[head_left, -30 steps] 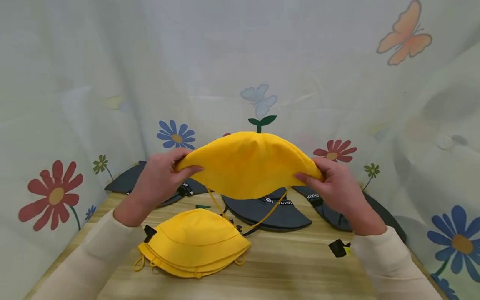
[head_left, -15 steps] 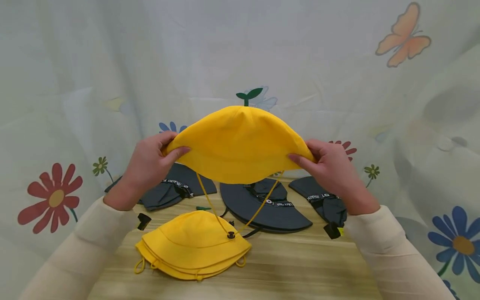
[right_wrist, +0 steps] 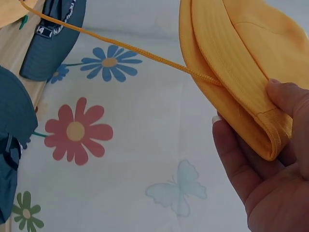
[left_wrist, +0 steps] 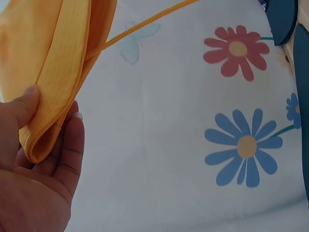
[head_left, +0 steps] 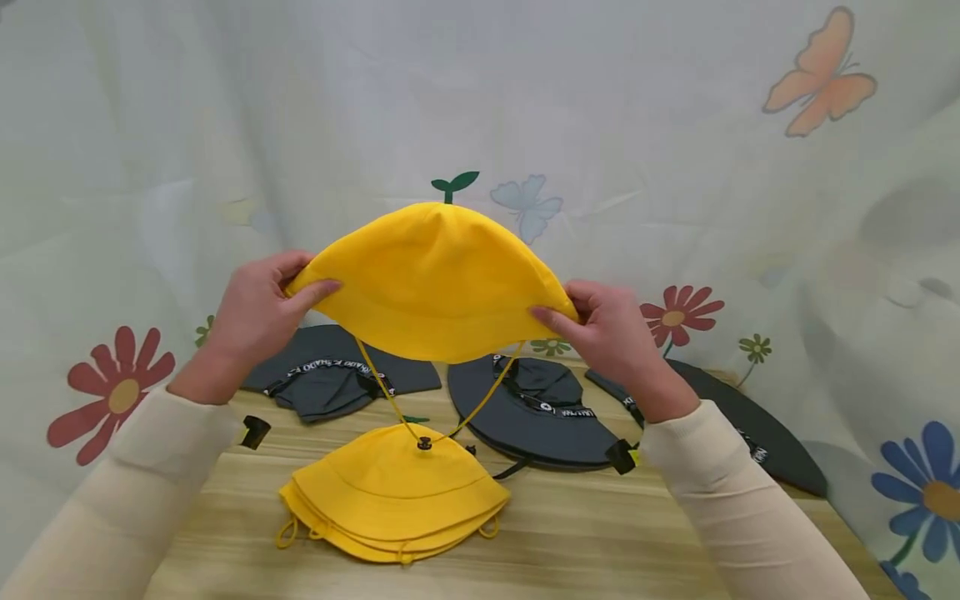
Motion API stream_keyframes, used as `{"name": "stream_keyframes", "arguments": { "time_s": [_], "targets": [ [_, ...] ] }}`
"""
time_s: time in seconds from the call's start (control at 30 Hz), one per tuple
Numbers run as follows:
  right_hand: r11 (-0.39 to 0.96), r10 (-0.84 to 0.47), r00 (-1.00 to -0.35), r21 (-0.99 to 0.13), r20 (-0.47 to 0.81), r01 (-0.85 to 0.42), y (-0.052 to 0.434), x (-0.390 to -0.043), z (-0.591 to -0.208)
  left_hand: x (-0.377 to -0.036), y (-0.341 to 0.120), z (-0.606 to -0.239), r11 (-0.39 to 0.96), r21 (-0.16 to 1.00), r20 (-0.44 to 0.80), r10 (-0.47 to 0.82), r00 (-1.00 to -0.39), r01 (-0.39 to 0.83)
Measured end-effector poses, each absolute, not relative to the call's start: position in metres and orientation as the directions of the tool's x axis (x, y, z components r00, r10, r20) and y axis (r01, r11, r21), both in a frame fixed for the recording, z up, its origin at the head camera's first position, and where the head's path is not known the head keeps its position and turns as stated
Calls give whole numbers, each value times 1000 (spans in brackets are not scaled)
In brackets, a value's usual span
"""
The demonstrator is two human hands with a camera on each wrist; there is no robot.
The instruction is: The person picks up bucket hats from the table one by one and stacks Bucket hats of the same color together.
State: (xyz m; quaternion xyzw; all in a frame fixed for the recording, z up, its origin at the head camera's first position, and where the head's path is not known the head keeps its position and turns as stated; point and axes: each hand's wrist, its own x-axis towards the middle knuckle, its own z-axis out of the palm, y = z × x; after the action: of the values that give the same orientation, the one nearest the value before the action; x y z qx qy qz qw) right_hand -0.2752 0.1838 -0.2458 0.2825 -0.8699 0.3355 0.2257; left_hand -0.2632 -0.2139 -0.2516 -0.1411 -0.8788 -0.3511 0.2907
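Note:
A yellow bucket hat [head_left: 438, 283] with a green sprout on top is held up in the air, its brim folded flat at both ends. My left hand [head_left: 258, 312] pinches the left end, thumb in front and fingers behind, as the left wrist view shows on the folded brim [left_wrist: 58, 101]. At the opposite end my right hand [head_left: 615, 333] grips the brim [right_wrist: 241, 96] the same way. A yellow chin cord [head_left: 487, 396] hangs from the hat in a V down to a black toggle [head_left: 424, 443]. Below it lies a stack of yellow hats [head_left: 397, 492] on the table.
Behind the stack, dark wide-brimmed hats lie on the wooden table [head_left: 600, 533]: one at left [head_left: 330, 375], one in the middle [head_left: 532, 417], one at right [head_left: 757, 425] partly behind the right arm. A white curtain [head_left: 637, 100] printed with flowers and butterflies hangs behind.
Both hands have raised the yellow hat and shifted it left, still gripping its two ends. Its cord and toggle now hang in front of the stack. The stacked hats stay in place.

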Motion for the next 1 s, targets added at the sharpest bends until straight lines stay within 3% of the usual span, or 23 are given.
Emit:
{"name": "stream_keyframes", "arguments": {
  "time_s": [0.5, 0.77, 1.0],
  "targets": [
    [552, -385, -836, -629, 391, -548, 164, -267, -314, -253, -240, -306, 735, 569, 420, 127, -899, 369],
    [541, -362, -912, -753, 194, -375, 150, -255, -360, -249, -251, -349, 699, 682, 192, 115, -975, 217],
    [484, -340, -940, -855, 11, -185, 147, -256, -404, -249, -253, -391, 622, 778, -18, 156, -988, 84]
  ]
}}
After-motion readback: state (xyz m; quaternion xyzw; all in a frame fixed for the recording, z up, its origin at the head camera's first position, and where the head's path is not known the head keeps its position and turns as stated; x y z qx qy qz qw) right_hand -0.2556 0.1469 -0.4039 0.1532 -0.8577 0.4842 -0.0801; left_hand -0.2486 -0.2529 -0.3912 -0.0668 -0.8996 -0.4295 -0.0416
